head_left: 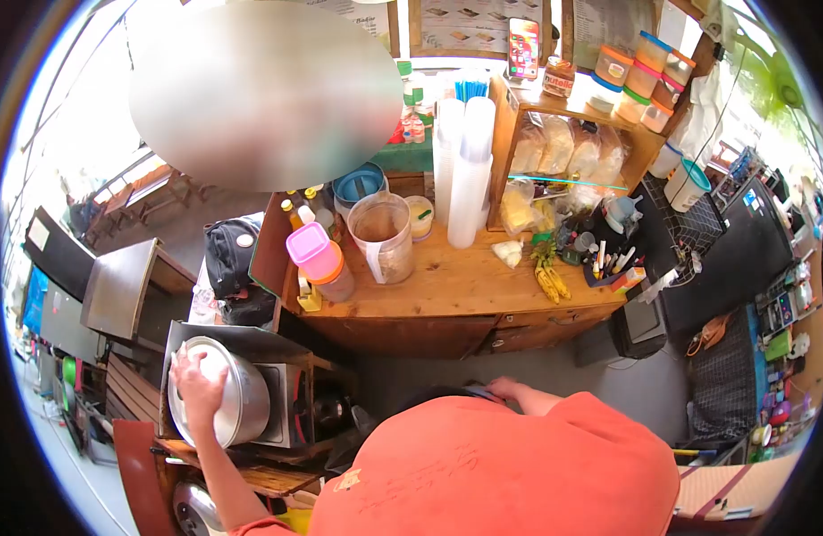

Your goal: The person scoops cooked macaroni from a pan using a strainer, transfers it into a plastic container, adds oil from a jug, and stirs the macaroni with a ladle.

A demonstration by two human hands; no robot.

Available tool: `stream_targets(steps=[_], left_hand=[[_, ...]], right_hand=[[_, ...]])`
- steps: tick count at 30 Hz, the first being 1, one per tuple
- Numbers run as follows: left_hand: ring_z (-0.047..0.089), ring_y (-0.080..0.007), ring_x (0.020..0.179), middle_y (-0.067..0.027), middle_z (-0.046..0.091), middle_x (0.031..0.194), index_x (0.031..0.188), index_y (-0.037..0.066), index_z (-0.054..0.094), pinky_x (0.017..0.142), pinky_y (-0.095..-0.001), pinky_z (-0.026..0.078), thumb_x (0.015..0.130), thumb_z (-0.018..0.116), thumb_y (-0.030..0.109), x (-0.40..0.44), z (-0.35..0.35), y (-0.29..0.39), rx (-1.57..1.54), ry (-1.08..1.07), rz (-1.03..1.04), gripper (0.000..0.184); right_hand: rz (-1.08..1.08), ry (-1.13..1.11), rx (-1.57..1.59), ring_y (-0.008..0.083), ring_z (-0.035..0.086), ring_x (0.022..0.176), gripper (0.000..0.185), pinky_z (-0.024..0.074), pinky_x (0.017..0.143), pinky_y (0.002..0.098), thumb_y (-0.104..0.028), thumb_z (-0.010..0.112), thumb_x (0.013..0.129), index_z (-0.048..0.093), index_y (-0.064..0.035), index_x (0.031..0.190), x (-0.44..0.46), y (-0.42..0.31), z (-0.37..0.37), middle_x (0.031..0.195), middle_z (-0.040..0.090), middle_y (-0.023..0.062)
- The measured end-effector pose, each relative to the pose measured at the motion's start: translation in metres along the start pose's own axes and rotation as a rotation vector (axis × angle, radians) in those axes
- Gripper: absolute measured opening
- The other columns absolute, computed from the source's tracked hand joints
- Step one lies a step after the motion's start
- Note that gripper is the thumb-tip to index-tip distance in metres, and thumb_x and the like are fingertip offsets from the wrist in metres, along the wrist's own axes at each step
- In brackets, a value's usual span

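At the lower left, my left hand (pixel 199 382) is over the round pale top of a large metal pot (pixel 251 406). Its fingers are bent and seem to grip the pot's lid (pixel 217 355); any knob beneath them is hidden. The pot stands on a stove (pixel 282 404) with a dark raised metal guard behind it. Close to the front of my body is my right hand (pixel 503 387), partly covered by the orange shirt. Its fingers are too small and hidden to read.
Ahead is a wooden counter (pixel 456 277) with a clear tub (pixel 382 237), a pink-lidded container (pixel 309 246), stacked plastic cups (pixel 470 179) and bananas (pixel 550 277). A shelf (pixel 510 116) holds bread bags, with a phone (pixel 523 49) on top. A wooden cabinet (pixel 121 286) stands left.
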State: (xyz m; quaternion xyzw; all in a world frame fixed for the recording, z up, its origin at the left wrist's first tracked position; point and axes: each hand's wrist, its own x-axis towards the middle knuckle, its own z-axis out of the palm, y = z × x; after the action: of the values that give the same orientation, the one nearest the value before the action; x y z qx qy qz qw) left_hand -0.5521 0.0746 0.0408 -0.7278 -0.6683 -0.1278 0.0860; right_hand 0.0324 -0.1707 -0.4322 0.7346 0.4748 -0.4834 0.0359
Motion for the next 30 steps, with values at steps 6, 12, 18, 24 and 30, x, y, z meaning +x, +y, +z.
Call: stream_targets(steps=[6, 12, 18, 24, 30], left_hand=[[0.042, -0.0436, 0.135, -0.0338, 0.044, 0.144, 0.113, 0.005, 0.068, 0.112, -0.0479, 0.033, 0.078, 0.078, 0.036, -0.057, 0.030, 0.107, -0.432, -0.113, -0.046, 0.048], [0.070, -0.0269, 0.096, -0.0184, 0.072, 0.105, 0.113, 0.002, 0.067, 0.083, -0.0377, 0.055, 0.082, 0.075, 0.041, -0.118, 0.016, 0.175, -0.737, -0.517, -0.474, 0.050], [0.067, -0.0364, 0.102, -0.0200, 0.071, 0.106, 0.109, 0.003, 0.068, 0.091, -0.0430, 0.053, 0.082, 0.071, 0.040, -0.191, 0.027, 0.180, -0.509, -0.169, -0.523, 0.046], [0.046, -0.0381, 0.132, -0.0227, 0.051, 0.141, 0.114, 0.008, 0.066, 0.109, -0.0512, 0.036, 0.081, 0.073, 0.044, -0.266, 0.027, 0.197, -0.351, -0.178, -0.696, 0.049], [0.048, -0.0431, 0.130, -0.0293, 0.042, 0.147, 0.113, 0.008, 0.065, 0.107, -0.0498, 0.039, 0.080, 0.073, 0.047, -0.357, 0.006, 0.169, -0.403, -0.065, -1.021, 0.052]], right_hand=[[0.208, -0.253, 0.381, 0.0211, 0.064, 0.110, 0.037, 0.0499, 0.093, 0.0373, -0.038, 0.062, 0.092, 0.072, -0.0149, 0.118, -0.031, -0.006, -0.040, 0.115, 0.070, 0.0071], [0.209, -0.299, 0.494, 0.0189, 0.063, 0.108, 0.035, 0.0500, 0.093, 0.0354, -0.034, 0.061, 0.094, 0.071, -0.0138, 0.120, 0.022, 0.009, -0.088, 0.116, 0.070, 0.0060], [0.051, -0.378, 0.139, 0.0191, 0.064, 0.107, 0.036, 0.0503, 0.092, 0.0350, -0.034, 0.061, 0.094, 0.070, -0.0117, 0.121, 0.089, -0.021, -0.136, 0.115, 0.070, 0.0068], [-0.065, -0.440, -0.080, 0.0194, 0.064, 0.106, 0.036, 0.0506, 0.091, 0.0346, -0.033, 0.060, 0.094, 0.069, -0.0095, 0.121, 0.117, -0.061, -0.141, 0.114, 0.070, 0.0076], [-0.144, -0.516, -0.204, 0.0196, 0.065, 0.104, 0.037, 0.0510, 0.090, 0.0342, -0.032, 0.060, 0.095, 0.069, -0.0073, 0.121, 0.108, -0.099, -0.098, 0.114, 0.070, 0.0084]])
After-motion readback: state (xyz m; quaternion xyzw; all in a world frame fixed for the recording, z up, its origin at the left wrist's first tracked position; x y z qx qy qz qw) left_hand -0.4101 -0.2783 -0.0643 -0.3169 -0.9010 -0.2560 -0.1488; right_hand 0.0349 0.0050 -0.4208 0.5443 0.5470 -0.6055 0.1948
